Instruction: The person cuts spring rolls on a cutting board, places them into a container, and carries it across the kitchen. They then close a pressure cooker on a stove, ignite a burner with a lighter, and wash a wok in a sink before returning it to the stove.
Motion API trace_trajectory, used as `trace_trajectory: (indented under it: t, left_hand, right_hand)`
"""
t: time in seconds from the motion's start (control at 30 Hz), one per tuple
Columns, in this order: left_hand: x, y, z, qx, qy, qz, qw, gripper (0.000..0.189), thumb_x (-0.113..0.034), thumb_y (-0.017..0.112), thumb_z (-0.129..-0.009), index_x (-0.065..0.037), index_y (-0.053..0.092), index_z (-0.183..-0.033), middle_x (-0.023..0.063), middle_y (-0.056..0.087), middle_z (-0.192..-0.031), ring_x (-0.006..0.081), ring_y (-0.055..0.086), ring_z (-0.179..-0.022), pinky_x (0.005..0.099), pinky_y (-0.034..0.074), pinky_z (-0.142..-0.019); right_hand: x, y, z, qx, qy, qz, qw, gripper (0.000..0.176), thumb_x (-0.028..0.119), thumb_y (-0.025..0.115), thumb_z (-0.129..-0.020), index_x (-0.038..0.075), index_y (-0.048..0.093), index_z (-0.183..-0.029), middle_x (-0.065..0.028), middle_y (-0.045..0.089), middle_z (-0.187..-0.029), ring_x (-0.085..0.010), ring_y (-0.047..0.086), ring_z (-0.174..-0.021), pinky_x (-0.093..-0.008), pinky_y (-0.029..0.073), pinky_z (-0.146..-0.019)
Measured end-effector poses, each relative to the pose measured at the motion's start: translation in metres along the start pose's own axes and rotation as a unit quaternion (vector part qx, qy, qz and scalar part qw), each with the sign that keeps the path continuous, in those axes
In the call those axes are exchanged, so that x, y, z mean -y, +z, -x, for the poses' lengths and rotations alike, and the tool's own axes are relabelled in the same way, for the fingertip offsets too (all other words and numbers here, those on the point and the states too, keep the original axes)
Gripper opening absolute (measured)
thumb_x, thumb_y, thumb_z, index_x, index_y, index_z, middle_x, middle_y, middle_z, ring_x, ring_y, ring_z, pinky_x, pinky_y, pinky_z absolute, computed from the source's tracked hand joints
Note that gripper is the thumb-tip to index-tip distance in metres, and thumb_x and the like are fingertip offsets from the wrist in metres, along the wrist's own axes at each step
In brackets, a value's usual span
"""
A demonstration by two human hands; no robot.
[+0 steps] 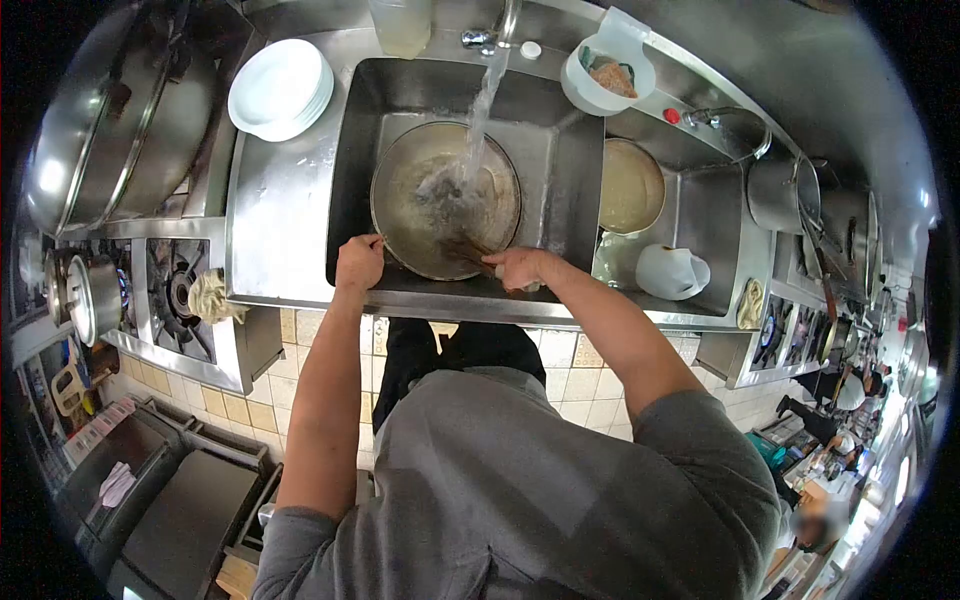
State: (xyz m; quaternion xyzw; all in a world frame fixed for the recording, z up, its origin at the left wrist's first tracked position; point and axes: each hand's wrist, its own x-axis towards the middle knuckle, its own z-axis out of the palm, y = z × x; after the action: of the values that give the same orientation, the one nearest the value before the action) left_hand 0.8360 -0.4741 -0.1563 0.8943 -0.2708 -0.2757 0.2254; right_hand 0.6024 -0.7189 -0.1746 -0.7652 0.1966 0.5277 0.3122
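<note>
A large round wok [385,225] sits in the left sink basin [560,190], with water [480,115] from the faucet pouring into it. Cloudy water swirls inside. My left hand [360,262] is closed at the wok's left edge, apparently on a handle or the rim; the exact grip is hidden. In my right hand [522,269] is a brown brush [465,247], fingers wrapped round its end. Its bristles dip into the water near the wok's lower right side, blurred by motion.
Stacked white plates [282,90] stand left of the basin. A white plastic container [607,75] with scrubbers sits behind. The right basin holds a round pan [632,187] and a white jug [672,272]. Stove burners [180,295] flank the sink. Other people are far right.
</note>
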Motion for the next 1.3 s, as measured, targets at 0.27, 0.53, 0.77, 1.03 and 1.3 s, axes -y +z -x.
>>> trace_trajectory:
  t: [0.27, 0.53, 0.77, 1.03, 1.3]
  left_hand:
    - [-0.010, 0.000, 0.008, 0.023, -0.046, -0.039, 0.998, 0.029, -0.027, 0.059, -0.094, -0.013, 0.072, -0.116, 0.0193, 0.070, -0.109, 0.0378, 0.067, -0.102, 0.0443, 0.054, -0.090]
    - [-0.026, -0.011, 0.012, 0.026, -0.044, -0.050, 0.997, 0.029, -0.027, 0.057, -0.095, -0.016, 0.071, -0.118, 0.0193, 0.070, -0.108, 0.0388, 0.067, -0.102, 0.0465, 0.054, -0.090]
    - [-0.031, -0.011, 0.014, 0.021, -0.048, -0.061, 0.997, 0.029, -0.027, 0.058, -0.094, -0.011, 0.071, -0.115, 0.0212, 0.070, -0.107, 0.0399, 0.067, -0.101, 0.0473, 0.054, -0.089]
    - [-0.029, -0.010, 0.017, 0.018, -0.034, -0.067, 0.997, 0.028, -0.026, 0.057, -0.095, -0.014, 0.070, -0.117, 0.0204, 0.070, -0.107, 0.0397, 0.067, -0.100, 0.0474, 0.055, -0.088]
    - [-0.042, -0.020, 0.020, 0.021, -0.062, -0.073, 0.995, 0.029, -0.026, 0.057, -0.095, -0.014, 0.070, -0.118, 0.0204, 0.070, -0.108, 0.0399, 0.067, -0.102, 0.0469, 0.055, -0.088]
  right_hand:
    - [-0.010, -0.046, 0.038, -0.176, 0.153, 0.029, 0.972, 0.071, 0.018, 0.056, -0.090, 0.032, 0.031, -0.154, -0.0102, 0.060, -0.137, -0.0293, 0.060, -0.122, -0.0431, 0.052, -0.096]
    - [-0.037, -0.008, 0.006, -0.140, 0.050, 0.075, 0.986, 0.075, 0.016, 0.053, -0.087, 0.031, 0.028, -0.156, -0.0111, 0.056, -0.142, -0.0313, 0.059, -0.124, -0.0440, 0.052, -0.097]
    - [0.001, -0.011, 0.026, -0.132, 0.144, -0.033, 0.980, 0.075, 0.019, 0.054, -0.090, 0.030, 0.022, -0.158, -0.0121, 0.052, -0.146, -0.0314, 0.050, -0.134, -0.0470, 0.044, -0.107]
    - [-0.021, -0.053, 0.046, -0.122, 0.163, 0.034, 0.978, 0.079, 0.020, 0.061, -0.089, 0.034, 0.023, -0.157, -0.0099, 0.055, -0.143, -0.0295, 0.059, -0.125, -0.0417, 0.050, -0.099]
    - [0.029, -0.020, 0.057, 0.064, 0.026, -0.204, 0.977, 0.090, 0.019, 0.072, -0.080, 0.035, 0.027, -0.157, -0.0126, 0.064, -0.119, -0.0232, 0.065, -0.089, -0.0368, 0.057, -0.068]
